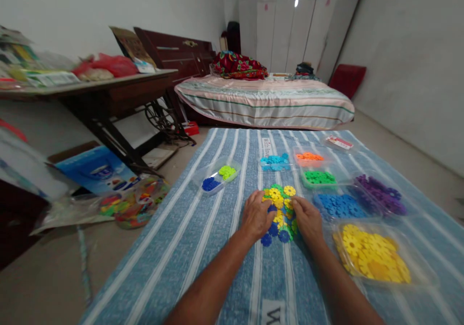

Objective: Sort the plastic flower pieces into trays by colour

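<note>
A loose pile of flower-shaped plastic discs (pixel 278 202), yellow, green and dark blue, lies on the striped blue cloth (pixel 203 247). At the pile's left side is my left hand (pixel 256 214), thumb apart from the fingers, touching the discs. My right hand (pixel 308 218) rests against the right side, its fingers stretched along the edge and partly hidden. No disc shows clearly gripped in either hand. Close by on the right stand clear tubs of yellow discs (pixel 377 255), blue discs (pixel 340 205) and green discs (pixel 319 177).
Further tubs hold purple discs (pixel 380 194), orange discs (pixel 309 156) and light blue discs (pixel 275 162). At left, a clear tray (pixel 217 185) has dark blue and lime discs. A red-and-white packet (pixel 339 142) lies far right. Beyond are a bed (pixel 264 102) and sewing-machine table (pixel 119 87).
</note>
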`<state>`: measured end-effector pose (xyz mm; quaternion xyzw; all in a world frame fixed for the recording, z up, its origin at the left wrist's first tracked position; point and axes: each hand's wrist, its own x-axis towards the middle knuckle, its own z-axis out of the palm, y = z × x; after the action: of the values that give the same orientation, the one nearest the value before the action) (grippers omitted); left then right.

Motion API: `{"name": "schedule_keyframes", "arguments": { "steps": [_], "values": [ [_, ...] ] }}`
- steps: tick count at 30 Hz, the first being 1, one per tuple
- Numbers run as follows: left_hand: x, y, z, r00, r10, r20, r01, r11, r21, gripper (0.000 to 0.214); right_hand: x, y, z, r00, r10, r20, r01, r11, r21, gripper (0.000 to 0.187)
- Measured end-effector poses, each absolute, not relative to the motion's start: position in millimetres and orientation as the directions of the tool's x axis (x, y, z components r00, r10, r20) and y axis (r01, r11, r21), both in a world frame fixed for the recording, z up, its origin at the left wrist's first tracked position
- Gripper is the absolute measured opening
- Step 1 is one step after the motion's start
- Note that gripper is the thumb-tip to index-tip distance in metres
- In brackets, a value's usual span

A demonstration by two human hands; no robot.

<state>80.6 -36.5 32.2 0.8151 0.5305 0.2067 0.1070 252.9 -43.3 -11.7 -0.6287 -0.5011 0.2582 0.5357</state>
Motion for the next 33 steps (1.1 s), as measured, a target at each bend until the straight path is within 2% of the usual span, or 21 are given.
{"name": "schedule_keyframes", "arguments": {
  "steps": [3, 7, 12, 17, 20, 24, 26, 33],
  "values": [
    [85.0, -39.0, 30.8, 0.331, 0.920, 0.211, 0.832, -0.390, 0.395, 0.021, 252.9, -42.3, -14.5, 0.357, 0.909, 0.217, 0.375, 0.073, -0.924, 0.043],
    [84.1, -40.0, 22.0, 0.366, 0.880, 0.302, 0.812, -0.461, 0.359, 0.016, 254.4, -38.2, -18.4, 0.372, 0.907, 0.197, 0.409, 0.030, -0.912, 0.044],
    [83.7, -38.6, 14.1, 0.390, 0.805, 0.447, 0.751, -0.559, 0.352, 0.031, 257.5, -34.8, -21.5, 0.369, 0.913, 0.174, 0.430, -0.001, -0.903, 0.045],
    [66.9, -33.6, 20.4, 0.235, 0.780, 0.580, 0.771, -0.512, 0.377, 0.031, 257.8, -35.2, -22.4, 0.349, 0.926, 0.147, 0.369, 0.009, -0.930, 0.043],
    [33.7, -20.7, 36.8, 0.132, 0.762, 0.634, 0.834, -0.431, 0.344, 0.027, 257.0, -34.9, -22.4, 0.330, 0.934, 0.138, 0.335, 0.021, -0.942, 0.042],
    [-22.9, 5.9, 63.6, 0.053, 0.809, 0.585, 0.947, -0.226, 0.227, 0.020, 256.2, -34.3, -22.6, 0.321, 0.939, 0.125, 0.292, 0.028, -0.956, 0.043],
    [-44.7, 18.2, 73.5, 0.023, 0.825, 0.565, 0.962, -0.171, 0.211, 0.022, 255.8, -34.2, -21.9, 0.308, 0.943, 0.123, 0.287, 0.031, -0.957, 0.043],
    [-54.9, 24.2, 89.0, 0.040, 0.862, 0.506, 0.970, -0.154, 0.187, 0.025, 254.6, -33.8, -15.4, 0.279, 0.947, 0.156, 0.294, 0.070, -0.953, 0.040]
  ]
}}
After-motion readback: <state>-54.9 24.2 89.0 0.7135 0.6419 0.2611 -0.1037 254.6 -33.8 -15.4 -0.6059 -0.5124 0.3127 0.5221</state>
